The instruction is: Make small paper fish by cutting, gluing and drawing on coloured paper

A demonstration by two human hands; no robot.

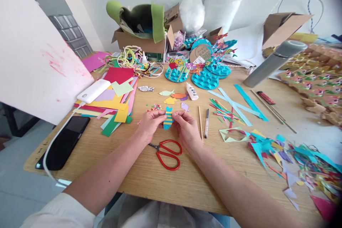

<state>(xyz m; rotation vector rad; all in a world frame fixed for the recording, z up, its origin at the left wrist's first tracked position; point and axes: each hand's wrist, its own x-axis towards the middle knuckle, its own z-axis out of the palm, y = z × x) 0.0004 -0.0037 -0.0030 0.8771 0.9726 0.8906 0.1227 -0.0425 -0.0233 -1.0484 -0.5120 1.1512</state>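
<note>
A small blue paper fish [168,122] with yellow stripes is held upright, tail up, between my two hands over the middle of the table. My left hand [151,124] pinches its left edge, and my right hand [186,127] pinches its right edge. Just below lie red-handled scissors [168,152], their blades partly behind my left wrist. Beyond my hands are a green paper fish [166,93], a yellow one [170,100], an orange one [178,96], a lilac one [185,106] and a white glue bottle [192,92].
Coloured paper [117,105], a power bank [94,91] and a phone [64,144] lie left. Right are a pen [207,124], a wooden stick [200,123], paper strips [226,111], scraps [291,164] and a grey flask [274,64]. Blue egg-tray discs [205,79] stand behind.
</note>
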